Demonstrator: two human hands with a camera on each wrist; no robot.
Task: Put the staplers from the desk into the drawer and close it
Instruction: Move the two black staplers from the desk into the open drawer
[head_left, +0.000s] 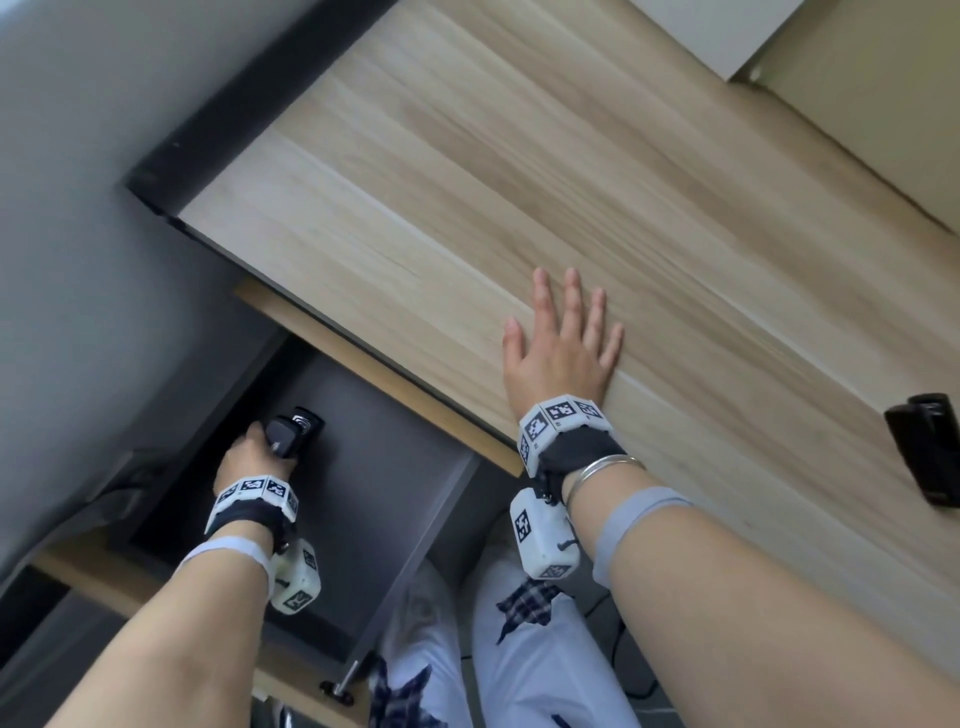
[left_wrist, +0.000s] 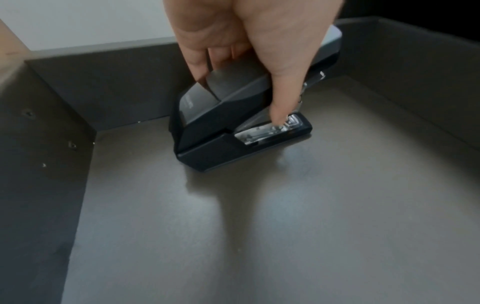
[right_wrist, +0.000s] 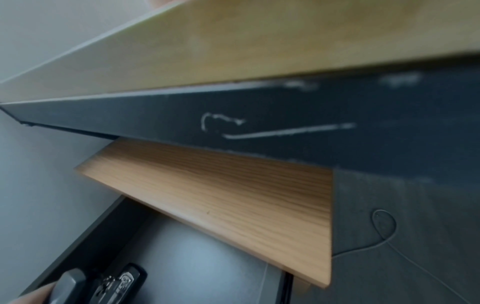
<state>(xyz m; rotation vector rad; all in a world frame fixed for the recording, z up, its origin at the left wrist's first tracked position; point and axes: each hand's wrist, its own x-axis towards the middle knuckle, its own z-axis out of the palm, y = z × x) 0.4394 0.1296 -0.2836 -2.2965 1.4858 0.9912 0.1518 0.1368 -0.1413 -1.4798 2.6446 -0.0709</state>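
My left hand grips a black stapler inside the open grey drawer, near its far left corner. In the left wrist view the fingers wrap the stapler, whose base sits on the drawer floor. The right wrist view catches that stapler at the bottom left. My right hand lies flat with fingers spread on the wooden desk top. A second black stapler lies on the desk at the right edge.
The drawer's metal knob points toward me at the bottom. My legs in white trousers are below the desk edge. A grey wall runs along the left of the drawer.
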